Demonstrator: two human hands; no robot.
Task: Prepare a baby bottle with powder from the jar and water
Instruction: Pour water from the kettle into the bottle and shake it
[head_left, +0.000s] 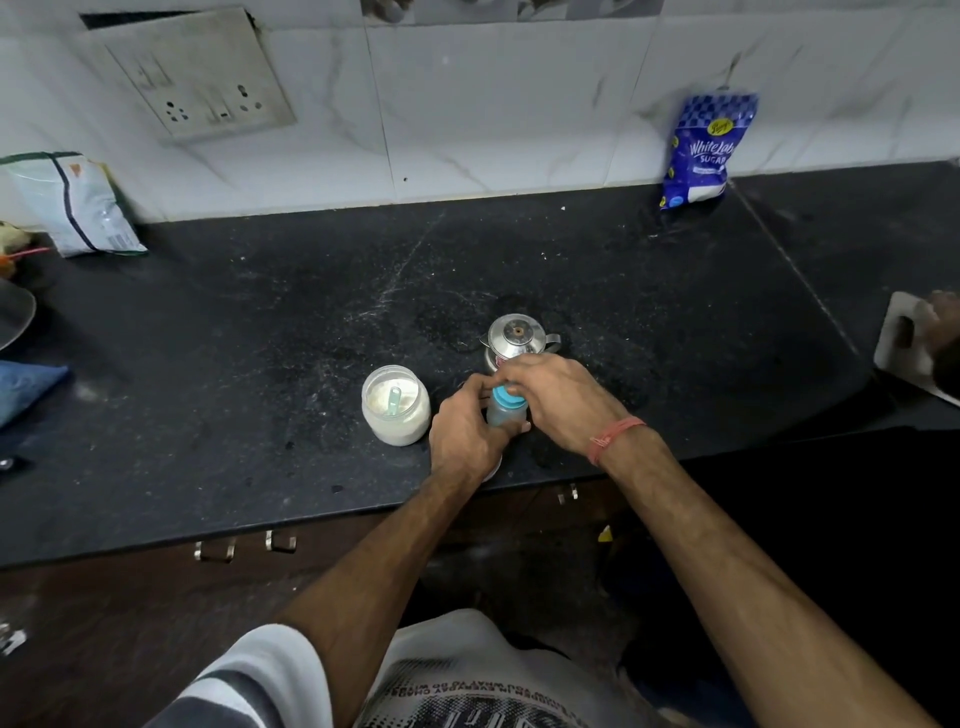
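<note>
A small baby bottle with a blue screw cap stands on the black counter near its front edge. My left hand wraps around the bottle's body. My right hand grips the blue cap from above, with a red thread around the wrist. Just left of the bottle is an open glass jar of white powder with a pale green scoop lying inside. Directly behind the bottle stands a small steel kettle with its lid on. A white disc under my left wrist is mostly hidden.
A blue sugar bag leans on the tiled wall at back right. A white pouch lies at back left. Another person's hand holds a white board at the right edge. A blue cloth lies at left.
</note>
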